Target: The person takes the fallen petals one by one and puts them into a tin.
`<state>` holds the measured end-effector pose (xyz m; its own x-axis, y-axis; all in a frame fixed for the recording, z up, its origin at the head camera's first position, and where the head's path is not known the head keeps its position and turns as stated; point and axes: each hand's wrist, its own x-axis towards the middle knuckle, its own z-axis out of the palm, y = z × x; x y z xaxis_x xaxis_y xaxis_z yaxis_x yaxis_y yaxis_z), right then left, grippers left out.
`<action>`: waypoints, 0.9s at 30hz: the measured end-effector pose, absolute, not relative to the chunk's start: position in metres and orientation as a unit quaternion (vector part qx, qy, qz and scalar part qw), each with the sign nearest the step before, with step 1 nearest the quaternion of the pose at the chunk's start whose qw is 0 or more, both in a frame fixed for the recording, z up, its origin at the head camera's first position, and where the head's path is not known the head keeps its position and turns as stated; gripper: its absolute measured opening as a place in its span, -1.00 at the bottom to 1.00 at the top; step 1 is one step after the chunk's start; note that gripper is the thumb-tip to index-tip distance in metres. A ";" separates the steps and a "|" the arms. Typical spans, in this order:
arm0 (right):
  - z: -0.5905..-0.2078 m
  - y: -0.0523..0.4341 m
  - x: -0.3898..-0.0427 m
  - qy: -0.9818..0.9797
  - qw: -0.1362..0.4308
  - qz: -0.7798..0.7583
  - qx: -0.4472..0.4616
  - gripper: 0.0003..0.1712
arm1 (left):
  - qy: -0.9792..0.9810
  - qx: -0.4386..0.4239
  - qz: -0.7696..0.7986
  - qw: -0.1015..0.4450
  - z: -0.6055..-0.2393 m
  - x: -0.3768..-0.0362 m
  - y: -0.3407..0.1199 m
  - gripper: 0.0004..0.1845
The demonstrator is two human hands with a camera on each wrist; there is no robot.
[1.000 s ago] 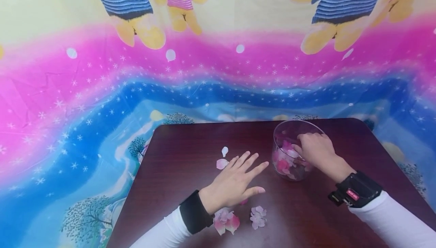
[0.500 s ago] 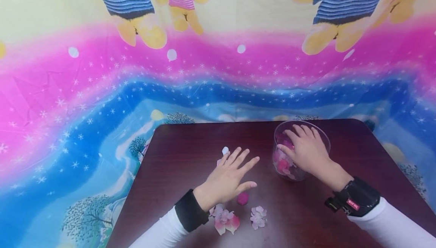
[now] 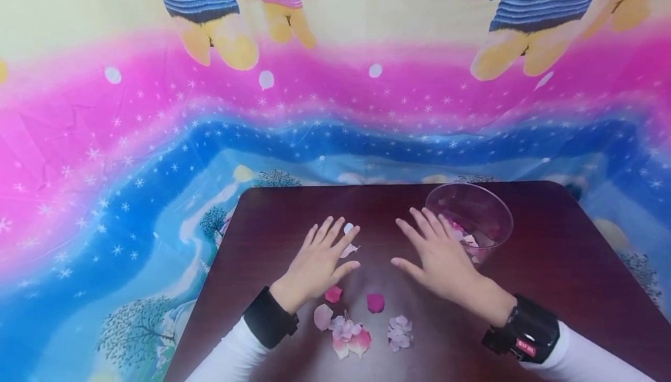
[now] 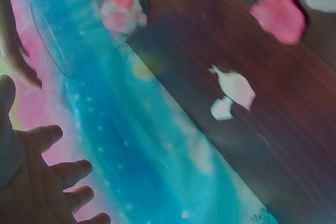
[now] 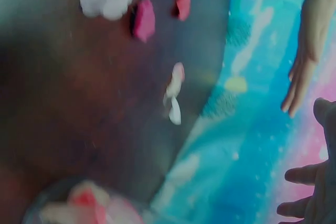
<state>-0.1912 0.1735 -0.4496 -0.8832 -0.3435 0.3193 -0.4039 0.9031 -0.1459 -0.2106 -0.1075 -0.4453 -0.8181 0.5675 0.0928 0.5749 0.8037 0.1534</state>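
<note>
The right hand (image 3: 442, 260) has come out of the clear glass bowl (image 3: 490, 210) and now lies over the dark counter (image 3: 566, 254) just left of it, fingers spread and released, holding nothing. The left hand (image 3: 317, 265) has slid left and nearer, also flat with fingers spread, its tips by the two white petals (image 3: 348, 239). That uncovers a second pink petal (image 3: 333, 294) beside the first (image 3: 375, 303). Pale blossom clusters (image 3: 348, 332) lie near both. Petals remain in the bowl.
</note>
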 end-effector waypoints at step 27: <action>-0.502 0.118 -0.171 -0.954 0.108 0.150 0.238 -0.11 | -0.959 -0.272 -0.078 0.011 -0.484 -0.187 -0.146 -0.21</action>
<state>-0.1709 0.1185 -0.5024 -0.8634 -0.4217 0.2769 -0.4862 0.8419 -0.2339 -0.1874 -0.1457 -0.4842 -0.8518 0.5200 0.0626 0.5233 0.8400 0.1434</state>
